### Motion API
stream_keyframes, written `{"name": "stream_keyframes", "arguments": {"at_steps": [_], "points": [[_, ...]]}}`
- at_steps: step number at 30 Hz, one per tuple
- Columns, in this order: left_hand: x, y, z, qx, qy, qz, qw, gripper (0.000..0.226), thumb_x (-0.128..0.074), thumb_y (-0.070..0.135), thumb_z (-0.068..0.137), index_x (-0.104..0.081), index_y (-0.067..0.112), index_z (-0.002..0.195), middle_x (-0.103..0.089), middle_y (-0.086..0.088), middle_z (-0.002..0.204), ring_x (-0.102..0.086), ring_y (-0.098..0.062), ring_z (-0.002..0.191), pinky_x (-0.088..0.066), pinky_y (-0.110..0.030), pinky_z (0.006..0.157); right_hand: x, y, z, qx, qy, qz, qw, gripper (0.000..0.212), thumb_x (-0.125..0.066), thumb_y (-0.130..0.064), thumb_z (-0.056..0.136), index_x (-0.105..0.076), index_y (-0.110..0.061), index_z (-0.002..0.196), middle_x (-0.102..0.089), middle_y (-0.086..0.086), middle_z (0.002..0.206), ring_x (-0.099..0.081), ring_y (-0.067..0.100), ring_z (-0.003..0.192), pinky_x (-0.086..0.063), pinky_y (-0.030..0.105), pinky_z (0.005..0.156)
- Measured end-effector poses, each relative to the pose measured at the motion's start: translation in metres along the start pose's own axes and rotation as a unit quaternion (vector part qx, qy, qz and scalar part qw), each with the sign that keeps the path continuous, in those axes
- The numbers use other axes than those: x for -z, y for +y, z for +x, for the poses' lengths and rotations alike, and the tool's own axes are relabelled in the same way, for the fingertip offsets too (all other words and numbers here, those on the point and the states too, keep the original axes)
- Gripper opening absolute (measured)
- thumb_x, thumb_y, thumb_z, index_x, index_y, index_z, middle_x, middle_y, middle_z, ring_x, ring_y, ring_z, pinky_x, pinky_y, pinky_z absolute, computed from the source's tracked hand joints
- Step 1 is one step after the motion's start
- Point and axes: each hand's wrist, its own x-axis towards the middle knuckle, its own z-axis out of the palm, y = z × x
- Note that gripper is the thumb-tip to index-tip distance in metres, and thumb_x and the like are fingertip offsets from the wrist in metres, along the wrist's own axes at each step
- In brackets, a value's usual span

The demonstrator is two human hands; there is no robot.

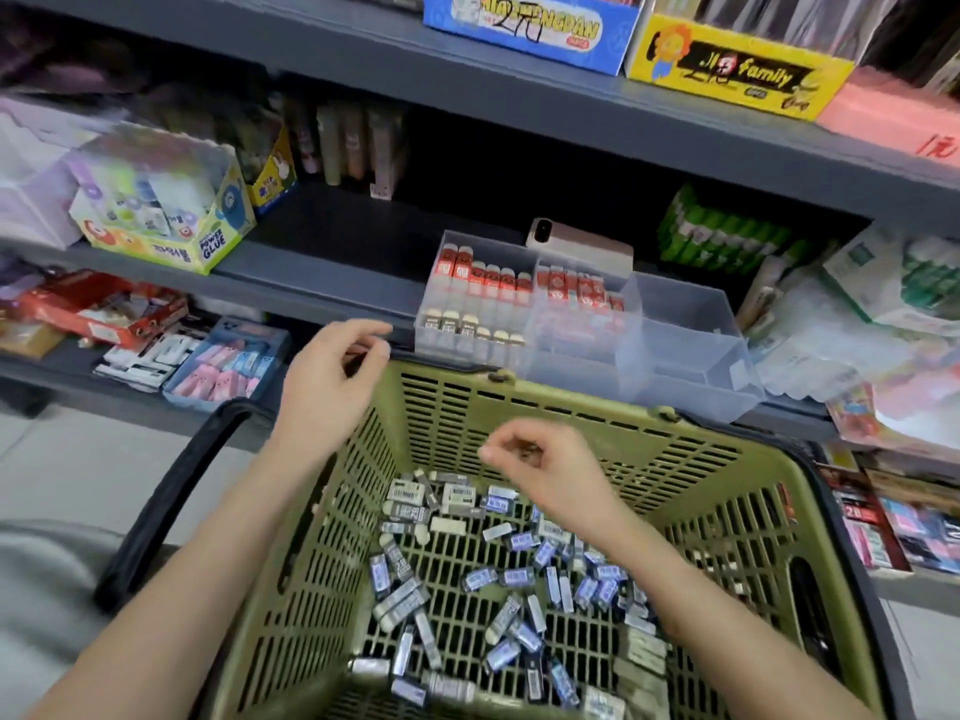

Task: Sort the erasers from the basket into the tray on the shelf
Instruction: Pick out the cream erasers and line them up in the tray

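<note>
Loose wrapped erasers (480, 579) lie in the olive slotted plastic basket (571, 413). Behind it, on the grey shelf (322, 283), stands the clear compartmented plastic tray (685, 350).

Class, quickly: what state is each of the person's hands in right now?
Left hand: fingers loosely curled, nothing visible in it.
Right hand: fingers bunched over the olive-green plastic basket; contents cannot be told.

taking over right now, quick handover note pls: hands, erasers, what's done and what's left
Left hand: above the far left corner of the basket, fingers loosely curled, nothing seen in them.
Right hand: over the basket, fingers curled; whether they hold anything is unclear.
Done: the tray has red-sleeved erasers in its left and middle compartments; right compartment empty.
Left: many blue and grey erasers lie in the basket.
</note>
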Motion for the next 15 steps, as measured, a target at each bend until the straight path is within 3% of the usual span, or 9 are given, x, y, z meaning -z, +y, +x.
{"name": "stream_keyframes", "arguments": {"at_steps": [3,7,11,13,15], "points": [[0.015,-0.005,-0.021,-0.031,-0.036,0.064,0.997,0.019,-0.059,0.011,0.091,-0.068,0.013,0.107,-0.063,0.005,0.105,-0.052,-0.004,0.098,-0.030,-0.001,0.085,-0.043,0.047,-0.007,-0.078,-0.062,-0.135,0.986,0.018,-0.059,-0.029,0.090,-0.071,-0.017,0.098,-0.072,-0.004,0.099,-0.063,0.009,0.088,-0.048,0.024,0.081],[0.024,-0.004,-0.042,-0.036,-0.017,0.079,0.996,0.015,-0.062,0.004,0.087,-0.070,0.009,0.099,-0.065,-0.001,0.103,-0.056,-0.011,0.097,-0.030,-0.001,0.087,-0.091,0.090,0.001,-0.085,-0.060,-0.245,0.964,0.024,-0.052,-0.025,0.093,-0.064,-0.016,0.112,-0.066,0.001,0.114,-0.051,0.023,0.112,-0.042,0.031,0.088],[0.025,0.001,-0.055,-0.076,0.037,0.110,0.990,0.012,-0.067,0.005,0.084,-0.072,0.012,0.092,-0.061,0.007,0.099,-0.054,-0.009,0.095,-0.035,-0.015,0.090,-0.115,0.108,0.007,-0.064,-0.074,-0.333,0.938,0.027,-0.052,-0.005,0.085,-0.058,-0.010,0.111,-0.062,0.006,0.114,-0.048,0.024,0.110,-0.043,0.033,0.085],[0.023,0.004,-0.062,-0.086,0.040,0.077,0.992,0.012,-0.064,0.007,0.084,-0.071,0.015,0.091,-0.061,0.009,0.096,-0.056,-0.005,0.093,-0.040,-0.016,0.088,-0.116,0.109,0.007,-0.061,-0.082,-0.352,0.930,0.021,-0.051,-0.007,0.088,-0.058,-0.008,0.107,-0.062,0.008,0.110,-0.049,0.023,0.107,-0.045,0.033,0.081],[0.017,0.007,-0.067,-0.049,0.008,0.005,0.999,0.023,-0.064,0.002,0.086,-0.068,0.023,0.091,-0.064,0.013,0.096,-0.059,0.000,0.090,-0.043,-0.010,0.086,-0.112,0.105,0.003,-0.073,-0.059,-0.292,0.952,0.016,-0.050,-0.020,0.094,-0.060,-0.007,0.091,-0.062,0.009,0.092,-0.052,0.021,0.093,-0.041,0.030,0.072]]}}
